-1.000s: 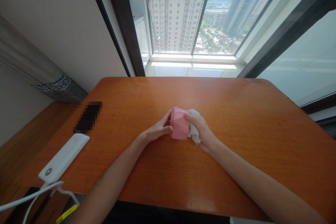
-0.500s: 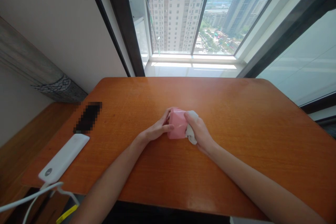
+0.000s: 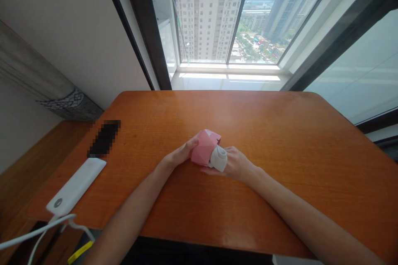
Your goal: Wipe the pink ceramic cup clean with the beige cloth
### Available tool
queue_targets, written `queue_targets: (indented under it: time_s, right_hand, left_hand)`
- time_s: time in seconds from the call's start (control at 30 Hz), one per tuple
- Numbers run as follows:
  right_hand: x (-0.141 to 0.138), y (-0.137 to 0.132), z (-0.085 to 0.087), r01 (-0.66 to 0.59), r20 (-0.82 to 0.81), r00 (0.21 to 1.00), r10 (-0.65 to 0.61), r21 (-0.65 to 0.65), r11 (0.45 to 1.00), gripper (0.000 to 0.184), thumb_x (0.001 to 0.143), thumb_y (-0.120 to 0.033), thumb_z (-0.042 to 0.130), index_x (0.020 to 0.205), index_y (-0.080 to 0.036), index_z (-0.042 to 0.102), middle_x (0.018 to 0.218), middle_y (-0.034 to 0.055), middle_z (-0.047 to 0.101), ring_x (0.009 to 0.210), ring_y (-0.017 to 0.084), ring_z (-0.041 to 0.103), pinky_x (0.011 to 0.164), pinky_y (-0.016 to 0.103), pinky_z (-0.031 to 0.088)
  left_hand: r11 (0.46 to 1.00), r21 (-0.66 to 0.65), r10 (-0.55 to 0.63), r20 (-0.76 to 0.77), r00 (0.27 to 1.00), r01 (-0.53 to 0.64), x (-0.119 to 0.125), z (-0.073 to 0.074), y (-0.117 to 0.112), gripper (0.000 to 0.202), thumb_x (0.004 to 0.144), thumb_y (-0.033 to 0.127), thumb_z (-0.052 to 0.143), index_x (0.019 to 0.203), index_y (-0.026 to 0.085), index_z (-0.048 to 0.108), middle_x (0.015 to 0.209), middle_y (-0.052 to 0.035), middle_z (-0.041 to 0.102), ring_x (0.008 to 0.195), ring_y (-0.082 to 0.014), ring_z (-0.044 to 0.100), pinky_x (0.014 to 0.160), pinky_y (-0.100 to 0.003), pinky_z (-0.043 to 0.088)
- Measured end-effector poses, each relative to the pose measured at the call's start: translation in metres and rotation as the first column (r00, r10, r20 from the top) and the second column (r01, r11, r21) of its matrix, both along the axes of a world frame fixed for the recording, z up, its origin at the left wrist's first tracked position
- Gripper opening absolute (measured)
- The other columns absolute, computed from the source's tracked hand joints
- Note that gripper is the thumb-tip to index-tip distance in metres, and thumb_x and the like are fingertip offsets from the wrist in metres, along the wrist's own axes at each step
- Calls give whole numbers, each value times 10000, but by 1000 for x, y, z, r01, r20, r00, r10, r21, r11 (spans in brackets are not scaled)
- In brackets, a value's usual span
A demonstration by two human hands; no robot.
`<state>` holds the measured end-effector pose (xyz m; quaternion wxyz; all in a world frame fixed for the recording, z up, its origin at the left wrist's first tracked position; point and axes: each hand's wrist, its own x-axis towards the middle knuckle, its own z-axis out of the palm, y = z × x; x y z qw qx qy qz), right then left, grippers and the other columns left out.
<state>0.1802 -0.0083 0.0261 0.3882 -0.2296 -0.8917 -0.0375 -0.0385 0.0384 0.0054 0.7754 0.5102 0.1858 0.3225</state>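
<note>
Holds a pink, flat-sided thing (image 3: 202,149) in the left hand (image 3: 186,151), near the middle of the smooth brown wooden table (image 3: 280,128), some fingers hidden behind it. Grips a bunched-up white cloth (image 3: 218,158) with the right hand (image 3: 236,165), touching the pink thing, fingertips partly out of sight. To the left, a long white plastic box (image 3: 77,184) with a round grey mark (image 3: 58,203), too small to read. Just past it, a black shape (image 3: 104,138), blurred into squares.
</note>
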Motion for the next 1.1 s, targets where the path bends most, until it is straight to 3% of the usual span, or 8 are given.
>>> queue_targets:
  time_s: [0.23,0.3,0.4,0.47,0.57,0.7,0.9,1.1]
  right_hand:
    - [-12,-11,4,71,-276,945,-175,-349,934,394,860,-407,848,617,-225,598,541,-35,566,488,111,467,499,280,351]
    - [-17,-16,9,16,-360,886,-291,-604,797,403,779,-432,893,619,-226,586,551,-36,556,499,116,462,487,270,366]
    - [-25,-19,18,-214,-434,730,-528,-879,426,416,747,-517,916,688,-218,634,573,-41,569,495,108,455,445,245,373]
    - [-28,-15,23,-455,-484,581,-655,-860,231,428,744,-563,923,757,-215,676,596,-45,603,492,100,476,435,225,404]
    - [-27,-5,26,-732,-514,340,-788,-671,121,430,707,-539,966,847,-222,712,677,-46,695,530,96,574,484,192,513]
    - [-22,5,24,-827,-496,217,-841,-550,111,386,721,-473,979,881,-228,726,737,-49,760,560,92,651,551,161,589]
    - [-25,3,18,-692,-519,354,-778,-705,156,445,834,-641,847,908,-223,712,790,24,776,612,148,673,565,231,597]
    - [-15,-3,3,-233,-481,635,-604,-865,444,586,883,-792,719,754,-225,643,606,3,647,522,154,554,463,267,451]
  left_hand:
    - [998,-45,-42,44,998,44,3,-2,0,992,869,914,583,1506,159,670,1555,-203,661,1505,-403,578,1301,-481,402]
    - [998,-53,-32,59,998,35,4,1,-2,1016,854,920,593,1567,196,608,1545,-202,669,1503,-404,579,1296,-508,402]
    - [999,-49,-3,60,998,6,2,5,-5,1048,853,893,633,1684,288,430,1613,-184,608,1526,-410,548,1279,-543,412]
    - [1000,-31,0,38,999,1,1,5,-5,1068,851,888,642,1715,334,346,1696,-174,512,1559,-431,498,1270,-570,413]
    - [996,79,31,6,999,-32,1,2,-1,1096,812,865,720,1704,341,357,1781,-159,372,1636,-458,359,1300,-578,364]
    - [984,175,56,-52,997,-46,3,4,3,1090,773,648,916,1670,306,400,1773,-167,363,1654,-448,311,1323,-556,332]
    - [987,142,100,-144,984,-79,6,18,-1,1031,761,439,967,1625,281,427,1685,-177,460,1570,-422,441,1259,-535,424]
    - [981,182,94,-149,984,-66,2,16,0,971,830,594,873,1625,233,448,1646,-178,521,1491,-410,526,1228,-510,439]
